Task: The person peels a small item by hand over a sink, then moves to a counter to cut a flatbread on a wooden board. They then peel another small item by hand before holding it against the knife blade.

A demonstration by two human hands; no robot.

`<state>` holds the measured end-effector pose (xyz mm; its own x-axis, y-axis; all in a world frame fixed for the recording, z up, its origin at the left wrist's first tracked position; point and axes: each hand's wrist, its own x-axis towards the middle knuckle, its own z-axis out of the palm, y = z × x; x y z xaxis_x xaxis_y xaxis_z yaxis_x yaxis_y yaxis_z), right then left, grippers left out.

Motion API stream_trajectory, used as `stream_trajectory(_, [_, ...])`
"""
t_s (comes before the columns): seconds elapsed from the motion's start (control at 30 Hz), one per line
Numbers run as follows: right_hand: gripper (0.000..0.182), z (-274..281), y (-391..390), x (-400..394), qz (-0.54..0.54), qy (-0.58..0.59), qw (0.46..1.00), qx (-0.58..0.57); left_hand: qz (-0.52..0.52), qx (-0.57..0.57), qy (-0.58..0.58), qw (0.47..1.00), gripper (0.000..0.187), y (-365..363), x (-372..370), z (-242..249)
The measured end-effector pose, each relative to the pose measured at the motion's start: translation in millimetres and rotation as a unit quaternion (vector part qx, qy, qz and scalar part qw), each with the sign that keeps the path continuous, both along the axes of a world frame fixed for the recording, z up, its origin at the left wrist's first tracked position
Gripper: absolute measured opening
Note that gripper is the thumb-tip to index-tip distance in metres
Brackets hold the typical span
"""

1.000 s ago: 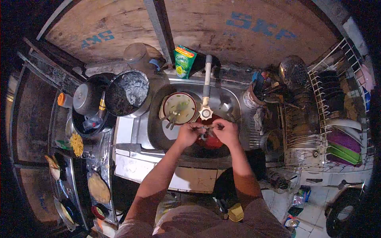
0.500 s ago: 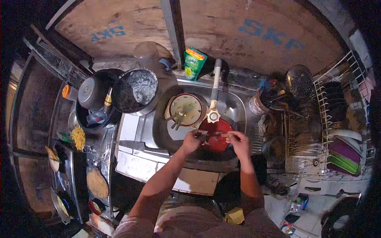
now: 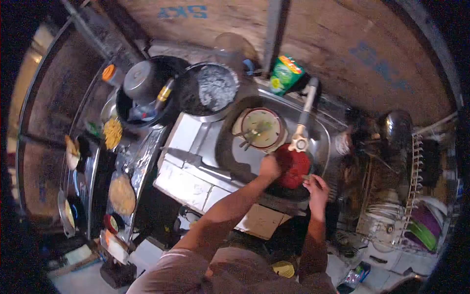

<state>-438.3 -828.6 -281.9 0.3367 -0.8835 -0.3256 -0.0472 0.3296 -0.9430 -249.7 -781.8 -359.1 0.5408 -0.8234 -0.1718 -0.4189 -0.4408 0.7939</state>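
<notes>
My left hand (image 3: pixel 269 168) is at the left rim of a red basin (image 3: pixel 293 164) in the sink, blurred, its fingers hidden behind its back. On the basin's near right side, my right hand (image 3: pixel 317 189) has its fingers pinched together on something small and pale that I cannot make out. Just above my left hand stands a stack of pale dishes; the top bowl (image 3: pixel 254 117) has a dark red rim and holds cloudy water, green scraps and spoons (image 3: pixel 248 138). The white tap (image 3: pixel 299 143) hangs over the basin.
A green detergent pouch (image 3: pixel 285 74) stands behind the sink (image 3: pixel 227 159). To the left are a soot-marked pot (image 3: pixel 210 90), a black tub with a metal pot (image 3: pixel 139 81), and yellow food (image 3: pixel 112 133). A wire dish rack (image 3: pixel 416 166) with plates stands right.
The view has swung left, so the sink and its contents appear further right. My right hand has come nearer to me relative to the basin. My left hand has become blurred.
</notes>
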Motion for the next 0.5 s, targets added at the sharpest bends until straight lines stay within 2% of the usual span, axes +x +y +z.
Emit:
stream_trajectory(0.03, [0.023, -7, 0, 2, 0.017, -0.002, 1.000, 0.004, 0.021, 0.000, 0.007, 1.000, 0.041, 0, -2, -5])
stream_trajectory(0.1, [0.022, -17, -1, 8, -0.021, 0.017, 0.999, -0.032, 0.060, 0.004, 0.014, 0.998, 0.039, 14, 3, -2])
stream_trajectory(0.13, [0.022, -17, -2, 13, 0.025, 0.067, 0.997, -0.033, 0.075, -0.058, 0.029, 0.995, 0.032, 20, 4, 9])
stream_trajectory(0.17, [0.022, -20, 0, 16, 0.032, 0.068, 0.997, -0.033, 0.085, -0.122, 0.044, 0.988, 0.025, 28, 5, 21])
stream_trajectory(0.2, [0.022, -24, 0, 19, 0.017, 0.056, 0.997, -0.042, 0.083, -0.137, 0.109, 0.981, 0.023, 38, 8, 32])
stream_trajectory(0.23, [0.022, -28, -2, 24, 0.004, 0.043, 0.998, -0.051, 0.092, -0.141, 0.108, 0.980, 0.023, 51, 11, 42])
stream_trajectory(0.3, [0.021, -39, 6, 39, 0.034, 0.063, 0.996, -0.043, 0.061, -0.160, 0.222, 0.960, 0.023, 97, 21, 72])
stream_trajectory(0.33, [0.020, -43, 11, 49, 0.055, 0.081, 0.994, -0.039, 0.071, -0.161, 0.218, 0.960, 0.023, 119, 26, 75])
stream_trajectory(0.4, [0.019, -30, 30, 79, 0.065, 0.069, 0.995, -0.030, 0.094, -0.182, 0.329, 0.922, 0.021, 159, 30, 80])
stream_trajectory(0.43, [0.019, -25, 41, 91, 0.064, 0.061, 0.996, -0.017, 0.111, -0.186, 0.327, 0.920, 0.021, 179, 33, 80])
stream_trajectory(0.5, [0.018, -25, 61, 107, 0.105, 0.069, 0.992, -0.021, 0.150, -0.219, 0.418, 0.869, 0.020, 222, 36, 80])
